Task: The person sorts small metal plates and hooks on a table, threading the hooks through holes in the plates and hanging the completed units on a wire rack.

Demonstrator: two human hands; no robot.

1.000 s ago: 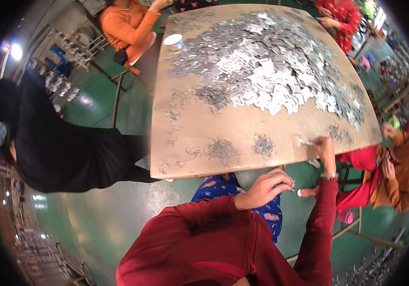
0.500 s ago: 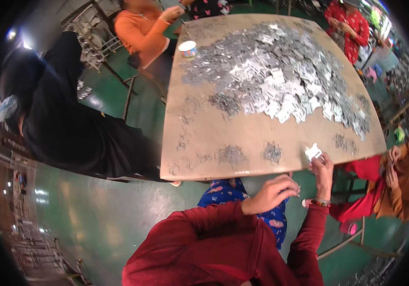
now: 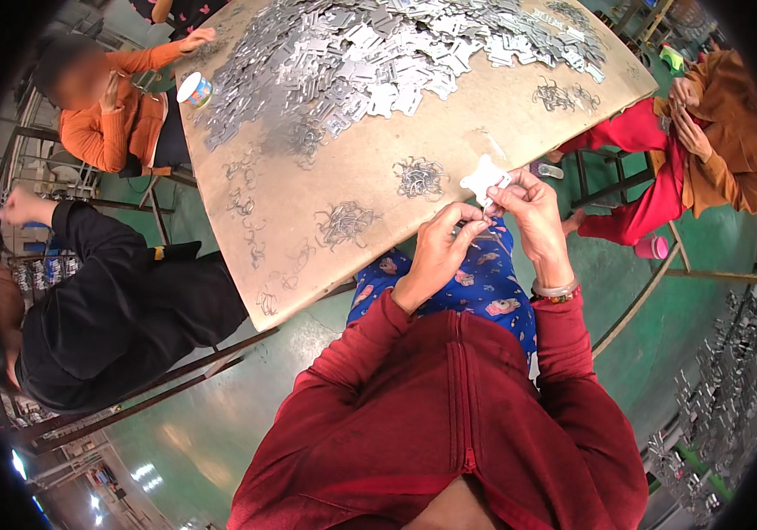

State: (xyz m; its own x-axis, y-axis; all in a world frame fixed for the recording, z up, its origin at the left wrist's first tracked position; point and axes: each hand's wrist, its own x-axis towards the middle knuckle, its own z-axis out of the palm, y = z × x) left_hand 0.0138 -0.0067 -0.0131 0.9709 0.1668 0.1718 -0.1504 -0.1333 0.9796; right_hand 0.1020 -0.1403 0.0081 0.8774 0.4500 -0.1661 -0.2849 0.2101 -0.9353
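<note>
Pinching: bare right hand has thumb and fingers pressed onto the near-right part of a silvery, flat, notch-edged metal plate. Solid grip, looks like.
Other hand: bare left hand, thumb and fingertips drawn together right by the plate's near end. Anything between them is too tiny for me to tell.
Plate vs. grip: it pokes out from the right fingertips toward the far left. Right hand's obviously the closer one, left sits just beside, on the near-left. Fingers cover part of it, so I can't tell its long axis.
Plate spot: up in front of the body, around the near edge of the big brown tabletop. Can't judge its height, sorry.
Plate looks: bright, thin, almost white in the glare, with an irregular cut-out outline.
Wire: nearest loose tangle of grey bent wire lies on the tabletop, left of the plate.
Pile: huge heap of grey and silvery flat metal plates at the far side.
</note>
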